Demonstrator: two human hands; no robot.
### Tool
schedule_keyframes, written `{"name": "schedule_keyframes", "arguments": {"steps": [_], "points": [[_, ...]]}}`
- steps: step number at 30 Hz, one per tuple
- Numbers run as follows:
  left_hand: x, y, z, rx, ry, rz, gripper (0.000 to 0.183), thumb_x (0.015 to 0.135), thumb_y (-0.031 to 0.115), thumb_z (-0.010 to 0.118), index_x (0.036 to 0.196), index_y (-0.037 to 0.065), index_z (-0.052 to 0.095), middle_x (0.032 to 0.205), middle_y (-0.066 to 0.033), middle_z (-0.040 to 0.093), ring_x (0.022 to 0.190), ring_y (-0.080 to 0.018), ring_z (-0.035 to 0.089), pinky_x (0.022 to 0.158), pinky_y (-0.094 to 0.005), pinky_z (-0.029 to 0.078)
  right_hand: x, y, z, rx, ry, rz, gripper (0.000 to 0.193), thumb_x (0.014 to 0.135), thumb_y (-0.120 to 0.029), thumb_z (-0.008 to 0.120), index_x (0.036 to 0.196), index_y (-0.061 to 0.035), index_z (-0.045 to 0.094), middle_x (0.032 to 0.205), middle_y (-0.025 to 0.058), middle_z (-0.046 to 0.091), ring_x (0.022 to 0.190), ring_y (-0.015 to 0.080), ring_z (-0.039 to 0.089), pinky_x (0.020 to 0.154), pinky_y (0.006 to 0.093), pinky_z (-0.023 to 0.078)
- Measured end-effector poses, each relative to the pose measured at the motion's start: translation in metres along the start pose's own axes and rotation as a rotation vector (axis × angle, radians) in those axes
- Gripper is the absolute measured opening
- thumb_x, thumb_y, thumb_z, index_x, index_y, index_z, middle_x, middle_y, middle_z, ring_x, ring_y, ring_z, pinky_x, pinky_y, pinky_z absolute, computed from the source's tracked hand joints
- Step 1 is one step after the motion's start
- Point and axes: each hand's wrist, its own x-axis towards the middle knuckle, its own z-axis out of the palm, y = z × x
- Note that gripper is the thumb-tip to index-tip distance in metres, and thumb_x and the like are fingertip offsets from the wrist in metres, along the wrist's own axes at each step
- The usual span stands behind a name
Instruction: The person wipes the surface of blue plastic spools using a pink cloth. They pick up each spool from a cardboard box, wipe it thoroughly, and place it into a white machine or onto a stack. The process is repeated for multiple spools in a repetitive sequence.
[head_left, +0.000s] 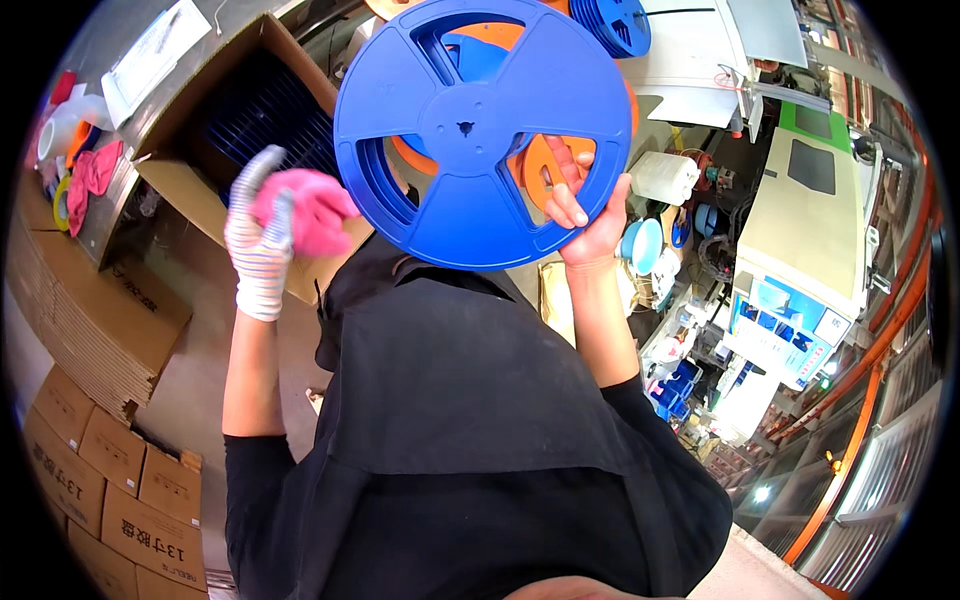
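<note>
A large blue plastic reel (470, 195), with cut-out windows and a small hole at its hub, is held up in front of me. My right hand (590, 205), bare, grips its lower right rim, some fingers showing through a window. To the left of the reel, my left hand (262, 235) wears a striped knit glove and holds a crumpled pink cloth (310, 210). The cloth hangs close to the reel's left edge; whether it touches cannot be told. Orange reels (548, 170) show partly behind the blue one.
An open cardboard box (190, 195) with several dark blue reels (275, 120) stands left of the reel. Stacked cartons (120, 460) and flattened cardboard (100, 300) lie further left. More blue reels (612, 25) are at the top. A beige and green machine (800, 200) stands at right.
</note>
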Motion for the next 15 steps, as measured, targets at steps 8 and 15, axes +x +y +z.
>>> {"name": "schedule_keyframes", "arguments": {"steps": [8,15], "points": [[0.053,0.026,0.165,0.571,-0.289,0.803,0.039,0.069,-0.002,0.063,0.107,0.005,0.060,0.095,-0.0124,0.063,0.089,-0.0334,0.062,0.076,-0.0374,0.052,-0.023,0.036,0.051,0.006,0.042,0.175,0.054,0.091,-0.059,0.048,0.103,-0.0063,0.053,0.139,0.0163,0.045,0.045,0.0050,0.034,0.047,0.0225,0.028],[0.034,0.049,0.195,0.477,-0.374,0.912,0.042,0.075,-0.003,0.062,0.116,0.006,0.061,0.103,-0.0131,0.066,0.095,-0.0238,0.065,0.081,-0.0319,0.053,-0.035,0.030,0.061,-0.048,0.100,0.195,0.055,0.092,-0.061,0.044,0.101,-0.0073,0.051,0.140,0.0178,0.046,0.042,0.0047,0.031,0.046,0.0238,0.026]]}}
